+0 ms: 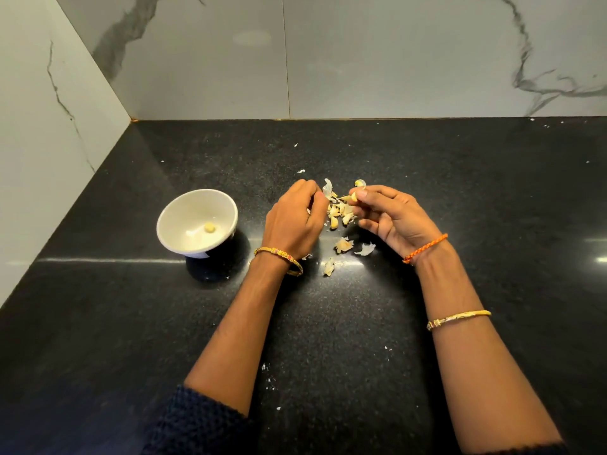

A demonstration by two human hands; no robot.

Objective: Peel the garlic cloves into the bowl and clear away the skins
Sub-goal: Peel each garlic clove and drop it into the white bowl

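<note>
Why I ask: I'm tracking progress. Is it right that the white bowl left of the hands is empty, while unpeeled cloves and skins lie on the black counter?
Not quite: the head view shows the white bowl already holds one peeled clove. The rest stands: it sits left of the hands, with cloves and skins on the black counter.

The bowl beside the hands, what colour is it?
White: the bowl is plain white inside and out, seen in the head view, the only one.
</note>
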